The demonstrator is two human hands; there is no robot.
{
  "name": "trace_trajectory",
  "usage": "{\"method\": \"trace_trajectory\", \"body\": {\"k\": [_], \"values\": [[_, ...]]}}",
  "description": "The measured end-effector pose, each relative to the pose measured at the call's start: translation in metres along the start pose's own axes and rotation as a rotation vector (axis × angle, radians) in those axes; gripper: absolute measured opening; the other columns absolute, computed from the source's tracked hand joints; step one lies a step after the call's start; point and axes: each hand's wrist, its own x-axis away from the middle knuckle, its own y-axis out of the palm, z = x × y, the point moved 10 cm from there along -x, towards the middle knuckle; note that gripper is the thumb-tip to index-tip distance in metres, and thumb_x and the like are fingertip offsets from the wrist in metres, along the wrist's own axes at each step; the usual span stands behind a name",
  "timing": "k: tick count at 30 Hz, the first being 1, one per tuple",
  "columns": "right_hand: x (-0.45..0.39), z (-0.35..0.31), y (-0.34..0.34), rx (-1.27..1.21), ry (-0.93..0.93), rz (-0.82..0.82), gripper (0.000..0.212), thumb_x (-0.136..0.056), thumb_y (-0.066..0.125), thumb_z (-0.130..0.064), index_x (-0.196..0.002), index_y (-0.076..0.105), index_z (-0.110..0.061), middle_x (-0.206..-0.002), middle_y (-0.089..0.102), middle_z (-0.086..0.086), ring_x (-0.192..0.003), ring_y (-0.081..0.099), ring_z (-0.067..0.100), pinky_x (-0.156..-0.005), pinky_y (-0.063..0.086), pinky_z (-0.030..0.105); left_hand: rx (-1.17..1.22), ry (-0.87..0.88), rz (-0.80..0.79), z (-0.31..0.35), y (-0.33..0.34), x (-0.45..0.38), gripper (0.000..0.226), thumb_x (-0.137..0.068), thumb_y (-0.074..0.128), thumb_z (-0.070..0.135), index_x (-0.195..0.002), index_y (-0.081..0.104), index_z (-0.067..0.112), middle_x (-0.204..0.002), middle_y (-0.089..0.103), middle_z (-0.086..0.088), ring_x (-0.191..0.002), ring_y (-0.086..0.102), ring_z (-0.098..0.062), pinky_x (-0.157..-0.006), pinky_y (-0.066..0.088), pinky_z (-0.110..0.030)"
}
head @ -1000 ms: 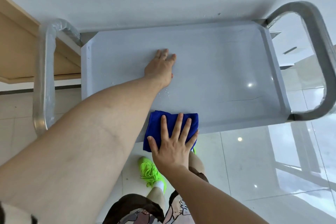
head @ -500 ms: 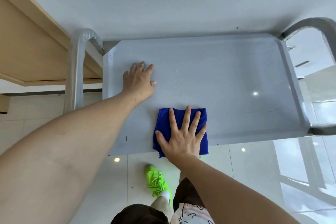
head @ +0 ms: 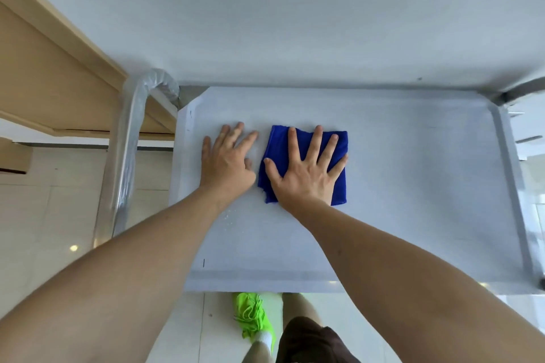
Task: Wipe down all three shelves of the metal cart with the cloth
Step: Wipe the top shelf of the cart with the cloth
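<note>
The metal cart's top shelf (head: 413, 186) fills the middle of the view, a pale grey tray with a raised rim. A folded blue cloth (head: 339, 183) lies flat on it, left of centre. My right hand (head: 306, 168) presses down on the cloth with straight, spread fingers. My left hand (head: 227, 156) rests flat on the bare shelf just left of the cloth, fingers straight. A few water droplets (head: 228, 219) sit on the shelf beneath my left forearm. The lower shelves are hidden under the top one.
The cart's left handle tube (head: 129, 150), wrapped in plastic film, curves down at the left. A wooden desk (head: 44, 74) stands beyond it. A white wall (head: 295, 9) backs the cart. My green shoe (head: 253, 321) shows on the tiled floor below the front rim.
My right hand has pushed the cloth from the shelf's front edge up toward the middle. My left hand stays flat on the shelf, and now lies right beside the cloth.
</note>
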Motion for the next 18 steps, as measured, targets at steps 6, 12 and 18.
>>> {"method": "trace_trajectory", "body": {"k": [6, 12, 18], "values": [[-0.046, -0.013, -0.010, -0.018, -0.008, 0.004, 0.084, -0.085, 0.014, -0.082, -0.157, 0.002, -0.038, -0.167, -0.011, 0.014, -0.148, -0.020, 0.041, -0.112, -0.013, 0.068, 0.057, -0.009, 0.052, -0.001, 0.001, 0.000, 0.063, -0.091, 0.054, 0.013, -0.148, 0.035, 0.033, -0.162, 0.021, 0.001, -0.151, 0.009, -0.023, -0.119, 0.005, -0.054], [-0.076, -0.024, -0.018, -0.023, -0.017, 0.063, 0.085, -0.087, 0.019, -0.080, -0.157, 0.007, -0.033, -0.167, -0.003, 0.017, -0.149, -0.014, 0.043, -0.113, -0.009, 0.069, 0.046, -0.017, 0.052, -0.001, 0.005, 0.000, 0.064, -0.091, 0.053, 0.010, -0.148, 0.033, 0.033, -0.163, 0.017, 0.001, -0.151, 0.005, -0.023, -0.120, 0.002, -0.055], [-0.094, -0.033, -0.025, -0.006, -0.047, 0.033, 0.085, -0.087, 0.017, -0.078, -0.158, 0.005, -0.033, -0.167, -0.006, 0.016, -0.149, -0.016, 0.042, -0.113, -0.008, 0.069, 0.066, -0.088, 0.049, -0.015, -0.011, 0.018, 0.052, -0.097, 0.053, 0.026, -0.147, 0.038, 0.025, -0.160, 0.025, -0.005, -0.149, 0.015, -0.028, -0.120, 0.018, -0.047]]}}
